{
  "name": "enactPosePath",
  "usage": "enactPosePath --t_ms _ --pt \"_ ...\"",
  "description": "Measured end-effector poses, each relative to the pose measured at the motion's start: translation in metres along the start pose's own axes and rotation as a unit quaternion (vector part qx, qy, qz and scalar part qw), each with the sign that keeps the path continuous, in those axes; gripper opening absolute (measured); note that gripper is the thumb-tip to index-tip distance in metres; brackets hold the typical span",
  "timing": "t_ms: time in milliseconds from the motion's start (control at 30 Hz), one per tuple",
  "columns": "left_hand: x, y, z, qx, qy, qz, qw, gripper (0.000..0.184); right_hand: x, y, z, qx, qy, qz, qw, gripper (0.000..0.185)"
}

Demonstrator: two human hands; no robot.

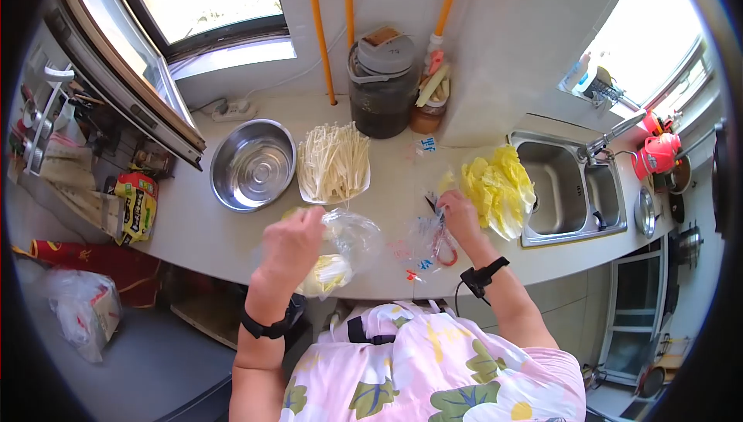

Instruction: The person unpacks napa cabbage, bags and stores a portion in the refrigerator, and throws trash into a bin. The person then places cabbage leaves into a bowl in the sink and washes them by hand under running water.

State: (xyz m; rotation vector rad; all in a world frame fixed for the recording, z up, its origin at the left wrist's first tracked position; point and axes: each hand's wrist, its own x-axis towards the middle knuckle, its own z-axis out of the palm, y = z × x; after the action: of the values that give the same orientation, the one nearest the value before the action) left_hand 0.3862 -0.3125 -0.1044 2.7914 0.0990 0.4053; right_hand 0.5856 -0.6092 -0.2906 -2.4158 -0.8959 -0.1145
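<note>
My left hand [294, 238] is closed on a clear plastic bag [360, 238] that has pale yellow cabbage [329, 271] inside, at the counter's front edge. My right hand [460, 217] reaches over the scissors [445, 250] and a printed clear wrapper [422, 232]; its fingertips are too small to show what they hold. Loose yellow-green cabbage leaves [499, 190] lie just right of that hand. Enoki mushrooms [334, 160] fill a white container behind my left hand. An empty steel bowl [254, 165] stands to their left.
A dark lidded bucket [381, 93] and a brown jar [427, 116] stand against the wall. At the right is a steel sink [553, 190] with a faucet [611, 140]. An open window frame [147, 74] juts over the counter's left end.
</note>
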Motion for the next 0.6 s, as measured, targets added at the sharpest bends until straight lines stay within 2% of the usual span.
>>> enactPosePath --t_ms 33,67,133,167,233,300,367,433,467,500,533,567,600 --pt "0.007 -0.001 -0.004 0.013 0.026 -0.006 1.0 0.018 0.002 -0.002 -0.007 0.109 0.053 0.045 0.992 0.019" --pt "0.017 0.0 -0.008 0.012 0.027 -0.004 1.0 0.018 0.003 -0.005 -0.015 0.108 0.055 0.044 0.992 0.019" --pt "0.035 0.002 -0.017 0.02 0.189 0.022 0.981 0.016 0.007 -0.019 -0.036 0.189 0.145 0.075 0.968 0.022" --pt "0.041 0.0 -0.017 0.04 0.207 0.008 0.977 0.018 0.009 -0.022 -0.039 0.19 0.145 0.072 0.968 0.022" --pt "0.047 0.005 -0.016 0.056 0.229 -0.002 0.972 0.022 0.013 -0.03 -0.044 0.446 0.194 0.161 0.859 0.022" --pt "0.049 0.011 0.0 0.043 0.249 -0.01 0.968 0.03 0.017 -0.046 -0.057 0.466 0.211 0.118 0.851 0.022" --pt "0.049 0.023 0.019 -0.011 0.242 0.048 0.969 0.031 0.022 -0.067 -0.071 0.485 0.227 0.076 0.841 0.022" --pt "0.049 0.025 0.063 -0.188 0.193 0.03 0.962 0.035 0.028 -0.086 -0.079 0.516 0.23 0.034 0.825 0.02" --pt "0.049 0.031 0.08 -0.332 0.108 -0.039 0.936 0.037 0.031 -0.095 -0.079 0.518 0.228 0.03 0.824 0.02" --pt "0.05 0.038 0.094 -0.465 0.02 -0.108 0.878 0.039 0.033 -0.105 -0.078 0.55 0.212 0.017 0.808 0.019" --pt "0.053 0.044 0.108 -0.463 0.025 -0.111 0.879 0.039 0.035 -0.112 -0.074 0.58 0.194 0.004 0.791 0.018" --pt "0.057 0.049 0.12 -0.629 -0.03 -0.179 0.756 0.041 0.035 -0.115 -0.069 0.583 0.188 0.001 0.79 0.018" --pt "0.06 0.051 0.12 -0.763 -0.082 -0.236 0.596 0.042 0.035 -0.118 -0.063 0.566 0.109 0.004 0.817 0.02"
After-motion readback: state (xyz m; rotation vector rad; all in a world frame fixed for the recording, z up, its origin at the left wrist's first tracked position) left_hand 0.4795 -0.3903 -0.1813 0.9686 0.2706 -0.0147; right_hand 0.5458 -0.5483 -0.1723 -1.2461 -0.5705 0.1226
